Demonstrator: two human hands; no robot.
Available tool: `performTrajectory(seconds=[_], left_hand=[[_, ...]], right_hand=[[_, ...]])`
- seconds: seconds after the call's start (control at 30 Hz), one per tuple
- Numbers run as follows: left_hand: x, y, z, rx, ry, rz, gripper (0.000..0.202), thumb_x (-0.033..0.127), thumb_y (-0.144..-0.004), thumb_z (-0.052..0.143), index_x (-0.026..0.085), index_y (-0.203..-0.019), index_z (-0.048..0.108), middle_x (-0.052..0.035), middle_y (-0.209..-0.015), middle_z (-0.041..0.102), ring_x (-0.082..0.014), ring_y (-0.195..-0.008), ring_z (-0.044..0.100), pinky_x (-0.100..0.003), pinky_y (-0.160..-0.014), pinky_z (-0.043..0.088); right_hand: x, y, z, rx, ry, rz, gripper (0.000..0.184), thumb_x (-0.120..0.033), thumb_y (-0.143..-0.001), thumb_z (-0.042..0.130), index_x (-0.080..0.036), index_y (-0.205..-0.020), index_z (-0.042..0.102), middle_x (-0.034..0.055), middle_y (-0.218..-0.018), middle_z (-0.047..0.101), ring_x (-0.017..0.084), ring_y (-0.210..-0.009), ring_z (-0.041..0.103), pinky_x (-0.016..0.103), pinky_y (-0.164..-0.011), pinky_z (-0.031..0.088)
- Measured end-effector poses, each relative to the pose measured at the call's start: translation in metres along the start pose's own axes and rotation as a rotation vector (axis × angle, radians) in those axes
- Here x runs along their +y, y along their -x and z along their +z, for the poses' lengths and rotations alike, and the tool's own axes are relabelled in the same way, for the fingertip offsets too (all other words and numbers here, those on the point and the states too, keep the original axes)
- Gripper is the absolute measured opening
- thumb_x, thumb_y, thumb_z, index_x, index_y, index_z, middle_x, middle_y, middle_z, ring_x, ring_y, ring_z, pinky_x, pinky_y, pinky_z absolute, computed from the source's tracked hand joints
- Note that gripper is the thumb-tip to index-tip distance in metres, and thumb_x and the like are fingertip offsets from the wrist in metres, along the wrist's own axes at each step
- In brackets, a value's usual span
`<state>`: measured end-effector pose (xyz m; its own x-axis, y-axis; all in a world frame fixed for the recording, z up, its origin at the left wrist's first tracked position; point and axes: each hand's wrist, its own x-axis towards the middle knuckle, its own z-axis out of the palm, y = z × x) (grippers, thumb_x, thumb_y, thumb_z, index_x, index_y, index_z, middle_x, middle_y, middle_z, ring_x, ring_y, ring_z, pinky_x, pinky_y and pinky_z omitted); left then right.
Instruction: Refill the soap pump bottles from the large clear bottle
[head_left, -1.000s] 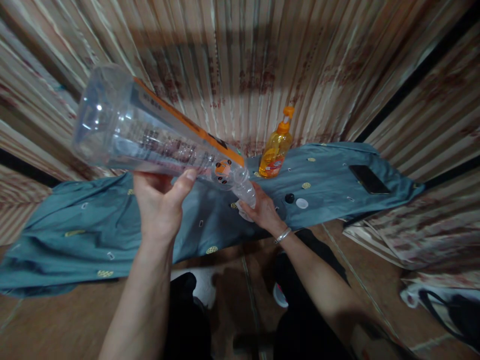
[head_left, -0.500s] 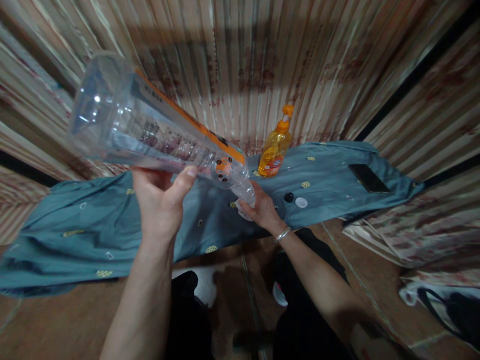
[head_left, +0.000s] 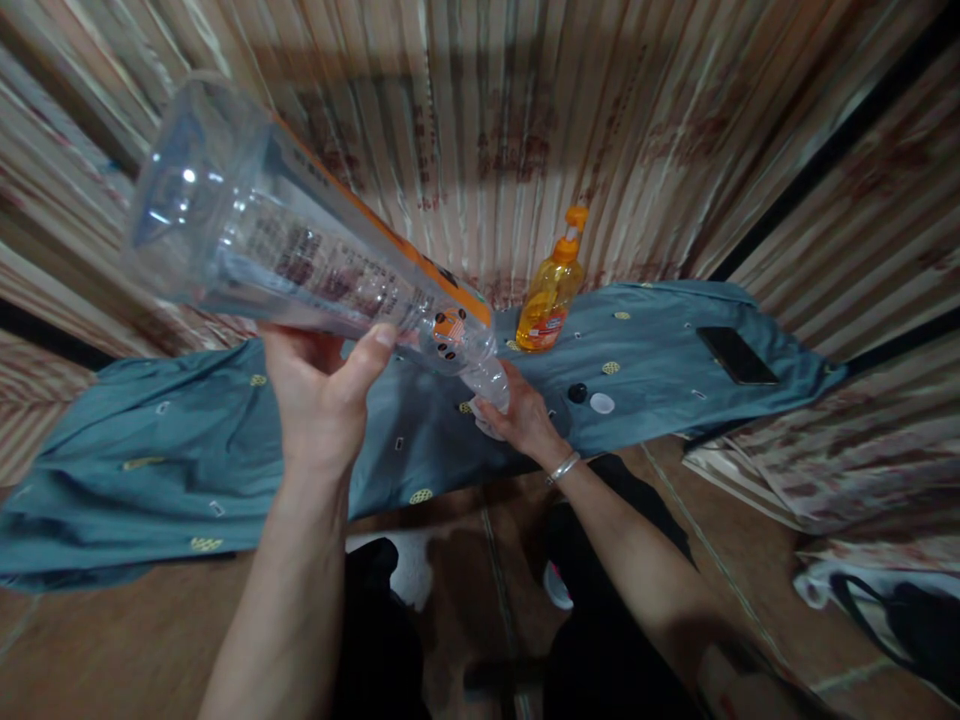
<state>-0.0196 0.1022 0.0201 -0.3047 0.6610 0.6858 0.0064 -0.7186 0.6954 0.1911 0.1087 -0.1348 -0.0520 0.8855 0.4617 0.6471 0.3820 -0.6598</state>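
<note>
A large clear plastic bottle (head_left: 322, 265) with an orange-edged label slants across the view, its base raised at the left and its narrow neck pointing down to the right. My left hand (head_left: 322, 400) grips the body from below, thumb along the near side. Around the neck, my right hand (head_left: 521, 412) is closed. Something thin and whitish (head_left: 487, 418), perhaps a tissue, shows under its fingers; most of it is hidden. The bottle's mouth is also hidden by that hand.
An orange pump bottle (head_left: 551, 295) stands on the blue-green cloth (head_left: 420, 440) covering a narrow table. Right of it lie a black cap (head_left: 577, 393), a white cap (head_left: 602, 403) and a dark phone (head_left: 735, 355). A striped curtain (head_left: 480, 150) hangs close behind.
The bottle's base has risen a little toward the upper left, so it tilts slightly more steeply. Both hands keep their hold, and the table items stay put.
</note>
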Motion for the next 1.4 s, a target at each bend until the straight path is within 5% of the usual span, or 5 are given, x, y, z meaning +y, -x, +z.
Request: performTrajectory(seconds=[0.43,1.07,1.4], left_hand=[[-0.0022,-0.0031,0.0002,-0.011,0.01,0.049,0.059,0.057,-0.058,0.098,0.022,-0.094,0.067,-0.0019,-0.094,0.072,-0.0203,-0.092,0.07,-0.039,-0.09,0.059],[-0.0019,-0.0051,0.0039,-0.026,-0.008,0.063,0.07,0.067,-0.057,0.094,0.025,-0.105,0.067,-0.0036,-0.104,0.071,-0.0222,-0.096,0.071,-0.047,-0.097,0.059],[0.0001,-0.0043,0.0031,-0.047,0.05,0.039,0.072,0.059,-0.058,0.099,0.023,-0.11,0.064,-0.005,-0.114,0.071,-0.0174,-0.092,0.073,-0.037,-0.09,0.063]], right_hand=[[-0.0055,-0.0004,-0.0038,-0.023,-0.006,0.015,0.065,-0.043,-0.089,0.07,-0.018,-0.146,0.053,0.0178,-0.136,0.074,0.036,-0.121,0.074,0.052,-0.102,0.062],[-0.0055,-0.0008,-0.0026,-0.022,-0.006,0.012,0.067,-0.045,-0.089,0.069,-0.018,-0.149,0.052,0.018,-0.143,0.071,0.038,-0.128,0.071,0.055,-0.108,0.059],[-0.004,-0.0003,-0.0011,-0.014,-0.011,0.006,0.067,-0.045,-0.089,0.07,-0.016,-0.147,0.053,0.0185,-0.141,0.072,0.036,-0.126,0.072,0.051,-0.108,0.059]])
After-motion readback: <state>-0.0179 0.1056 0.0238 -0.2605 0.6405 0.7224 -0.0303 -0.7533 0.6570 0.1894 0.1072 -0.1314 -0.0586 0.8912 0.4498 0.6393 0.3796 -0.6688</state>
